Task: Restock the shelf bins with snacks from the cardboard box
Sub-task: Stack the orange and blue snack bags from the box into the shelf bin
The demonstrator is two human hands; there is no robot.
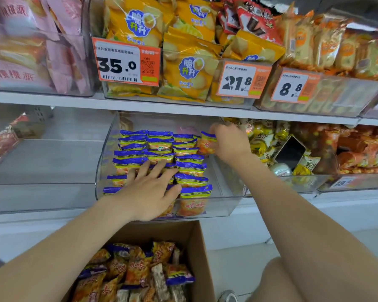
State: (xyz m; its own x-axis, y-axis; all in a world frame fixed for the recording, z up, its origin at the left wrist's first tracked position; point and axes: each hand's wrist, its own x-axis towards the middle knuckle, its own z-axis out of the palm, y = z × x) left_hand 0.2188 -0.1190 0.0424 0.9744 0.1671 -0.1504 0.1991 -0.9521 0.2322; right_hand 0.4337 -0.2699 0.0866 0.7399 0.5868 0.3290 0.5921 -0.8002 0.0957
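Grip of the right hand (230, 142) narrow, pinching a snack packet (207, 146) at the back right of the clear bin (223, 205).
Head view: the blue-topped orange packet stands upright between curled fingers and thumb, just beside the rear rows of like packets (159, 147) ranked in the bin. The right arm reaches up from the lower right. The left hand (148, 189) has its grip wide, fingers straight and spread, palm down on the front rows, forearm entering from the lower left. Below the shelf, the open cardboard box (196, 253) holds more snacks in a loose heap.
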